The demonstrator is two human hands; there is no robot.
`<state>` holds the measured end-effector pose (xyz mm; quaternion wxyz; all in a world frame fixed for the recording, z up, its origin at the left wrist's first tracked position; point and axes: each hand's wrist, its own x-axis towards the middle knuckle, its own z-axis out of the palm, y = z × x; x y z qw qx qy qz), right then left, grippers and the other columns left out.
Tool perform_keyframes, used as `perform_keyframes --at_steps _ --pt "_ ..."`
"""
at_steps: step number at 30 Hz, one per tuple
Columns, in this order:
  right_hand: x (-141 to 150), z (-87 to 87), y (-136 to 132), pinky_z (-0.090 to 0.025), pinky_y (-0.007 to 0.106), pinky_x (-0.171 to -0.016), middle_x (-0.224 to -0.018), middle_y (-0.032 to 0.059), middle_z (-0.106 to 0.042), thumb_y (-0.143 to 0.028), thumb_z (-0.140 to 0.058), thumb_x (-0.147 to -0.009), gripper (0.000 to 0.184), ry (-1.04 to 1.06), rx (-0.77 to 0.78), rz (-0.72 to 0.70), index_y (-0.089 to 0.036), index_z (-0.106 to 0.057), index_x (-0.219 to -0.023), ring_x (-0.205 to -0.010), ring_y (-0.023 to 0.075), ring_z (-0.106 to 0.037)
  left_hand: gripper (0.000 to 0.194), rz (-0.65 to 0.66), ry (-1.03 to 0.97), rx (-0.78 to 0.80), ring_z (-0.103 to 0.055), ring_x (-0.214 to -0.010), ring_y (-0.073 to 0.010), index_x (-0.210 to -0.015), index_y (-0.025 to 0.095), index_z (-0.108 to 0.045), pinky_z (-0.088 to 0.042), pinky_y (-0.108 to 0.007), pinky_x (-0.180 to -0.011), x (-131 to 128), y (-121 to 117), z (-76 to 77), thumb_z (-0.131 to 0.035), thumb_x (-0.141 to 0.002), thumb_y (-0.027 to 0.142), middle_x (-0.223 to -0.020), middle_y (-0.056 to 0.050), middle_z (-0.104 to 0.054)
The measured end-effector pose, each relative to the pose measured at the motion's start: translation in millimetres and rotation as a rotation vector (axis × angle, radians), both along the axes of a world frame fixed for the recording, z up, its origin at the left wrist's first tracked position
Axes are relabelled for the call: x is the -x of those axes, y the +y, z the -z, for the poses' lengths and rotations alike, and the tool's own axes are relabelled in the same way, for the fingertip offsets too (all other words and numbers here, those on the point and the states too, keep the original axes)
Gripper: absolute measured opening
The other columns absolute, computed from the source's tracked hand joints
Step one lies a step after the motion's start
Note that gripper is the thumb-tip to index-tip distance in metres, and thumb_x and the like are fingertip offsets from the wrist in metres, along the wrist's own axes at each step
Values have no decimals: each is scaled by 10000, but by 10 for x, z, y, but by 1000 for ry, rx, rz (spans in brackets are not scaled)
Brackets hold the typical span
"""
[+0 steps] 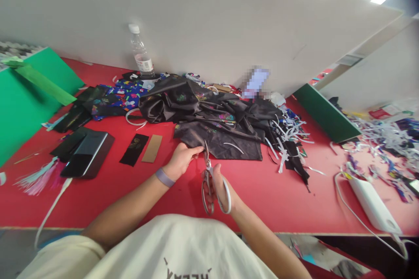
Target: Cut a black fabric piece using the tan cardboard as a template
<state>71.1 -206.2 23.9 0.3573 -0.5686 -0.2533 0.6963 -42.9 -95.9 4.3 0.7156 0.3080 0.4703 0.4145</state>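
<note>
A heap of shiny black fabric (pixel 225 137) with colourful printed motifs lies on the red table in front of me. My left hand (pixel 181 159) pinches its near edge between thumb and fingers. In my right hand (pixel 220 185) is a pair of scissors (pixel 207 161) with large looped handles, the blades pointing away from me at the fabric's edge, close to my left fingertips. To the left of my left hand lie a small black fabric piece (pixel 134 150) and a tan cardboard strip (pixel 152 148).
A plastic bottle (pixel 142 56) and a propped phone (pixel 257 82) stand by the grey partition. At left are a dark phone-like device (pixel 85 154), tassels (pixel 39 178) and a green board (pixel 32 96). White and black scraps (pixel 290 133) and a white power bank (pixel 373 204) lie right.
</note>
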Motion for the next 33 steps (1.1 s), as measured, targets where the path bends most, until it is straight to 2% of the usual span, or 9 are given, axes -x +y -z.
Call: perform_keyframes --at_steps 8,19,27,33 --pt "38 -6 -30 -379 223 -249 -512 -79 -414 -964 -312 -627 818 9 -21 38 -191 -487 -829 -326 78 -372 236 -8 0 -10 -499 -493 -93 -628 129 -651 -399 -251 -524 -9 -4 50 -838 -502 201 -574 -5 -633" --pt "41 85 -1 -435 238 -279 -563 -70 -442 -944 -303 -664 842 44 -30 19 -177 -522 -933 -349 82 -423 243 -31 -26 14 -499 -509 -89 -627 129 -664 -407 -247 -537 27 15 -41 -848 -482 193 -586 -9 -637" --pt "56 -20 27 -360 212 -237 -511 -84 -391 -949 -292 -660 812 -33 -35 21 -188 -499 -852 -319 70 -346 225 -41 -24 3 -493 -506 -88 -640 127 -676 -391 -242 -524 38 34 -27 -842 -501 186 -591 -12 -642" --pt "58 8 32 -348 215 -228 -493 -95 -374 -940 -275 -680 797 -46 -17 -3 -193 -489 -859 -292 67 -317 223 -49 -21 -2 -505 -516 -94 -668 127 -687 -395 -253 -540 37 33 -11 -838 -510 171 -621 -20 -658"
